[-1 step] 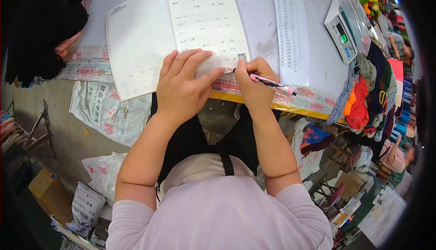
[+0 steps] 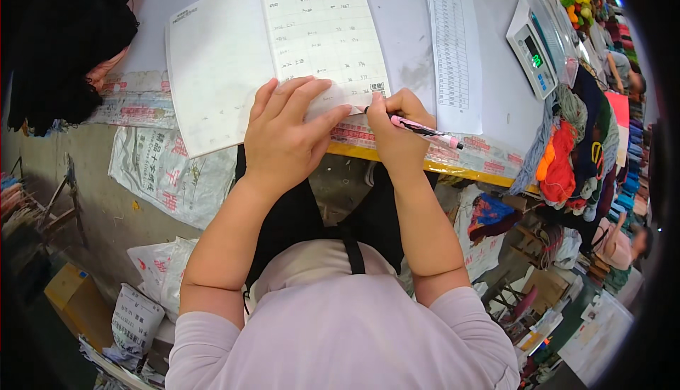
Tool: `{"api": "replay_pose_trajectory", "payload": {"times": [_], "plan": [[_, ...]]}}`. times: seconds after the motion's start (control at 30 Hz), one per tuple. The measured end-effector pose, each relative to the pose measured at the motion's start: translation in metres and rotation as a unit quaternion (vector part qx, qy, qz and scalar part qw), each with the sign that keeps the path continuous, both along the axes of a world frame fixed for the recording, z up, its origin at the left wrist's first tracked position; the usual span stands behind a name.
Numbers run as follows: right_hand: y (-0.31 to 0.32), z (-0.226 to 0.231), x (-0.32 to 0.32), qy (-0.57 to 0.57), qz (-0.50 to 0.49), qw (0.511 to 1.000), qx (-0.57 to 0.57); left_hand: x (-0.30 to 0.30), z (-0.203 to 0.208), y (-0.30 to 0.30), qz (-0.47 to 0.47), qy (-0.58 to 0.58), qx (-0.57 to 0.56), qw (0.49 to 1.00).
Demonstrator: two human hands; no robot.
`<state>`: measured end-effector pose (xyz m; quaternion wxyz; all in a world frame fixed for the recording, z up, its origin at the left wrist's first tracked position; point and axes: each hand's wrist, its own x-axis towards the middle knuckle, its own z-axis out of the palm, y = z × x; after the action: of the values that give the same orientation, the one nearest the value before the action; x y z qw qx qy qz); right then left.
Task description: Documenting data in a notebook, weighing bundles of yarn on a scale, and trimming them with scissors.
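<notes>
An open notebook (image 2: 219,50) lies on the table in front of me, its right page carrying rows of handwriting and its left page mostly blank. My left hand (image 2: 287,124) rests on the lower part of the notebook, palm down, with its fingers spread. At the lower right corner of the right page, my right hand (image 2: 398,131) grips a pink and black pen (image 2: 425,132). The tip points left toward the page edge, near the left index finger. Fingers of the right hand partly hide the pen's front.
A printed table sheet (image 2: 457,57) lies right of the notebook. Farther right stands a digital scale (image 2: 533,50), with colourful yarn hanks (image 2: 563,156) hanging by the table edge. Black yarn-like material (image 2: 67,43) is at the left. Below lie white sacks (image 2: 173,174) and a cardboard box (image 2: 78,301).
</notes>
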<state>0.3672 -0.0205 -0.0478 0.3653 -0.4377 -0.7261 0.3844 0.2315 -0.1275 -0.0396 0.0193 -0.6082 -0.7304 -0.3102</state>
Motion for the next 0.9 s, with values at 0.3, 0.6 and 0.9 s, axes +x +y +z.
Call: {"api": "replay_pose_trajectory", "payload": {"times": [0.3,0.6,0.9], "plan": [[0.002,-0.005,0.002,0.019,-0.003,1.0,-0.014,0.0,0.001,0.0,-0.003,-0.002,-0.003,1.0],[0.001,0.002,0.0,0.003,-0.009,1.0,0.001,0.001,0.002,0.001,-0.006,0.001,-0.001,1.0],[0.016,0.003,0.018,0.058,-0.024,0.996,-0.065,0.0,0.004,-0.001,-0.012,0.008,-0.008,1.0]]}}
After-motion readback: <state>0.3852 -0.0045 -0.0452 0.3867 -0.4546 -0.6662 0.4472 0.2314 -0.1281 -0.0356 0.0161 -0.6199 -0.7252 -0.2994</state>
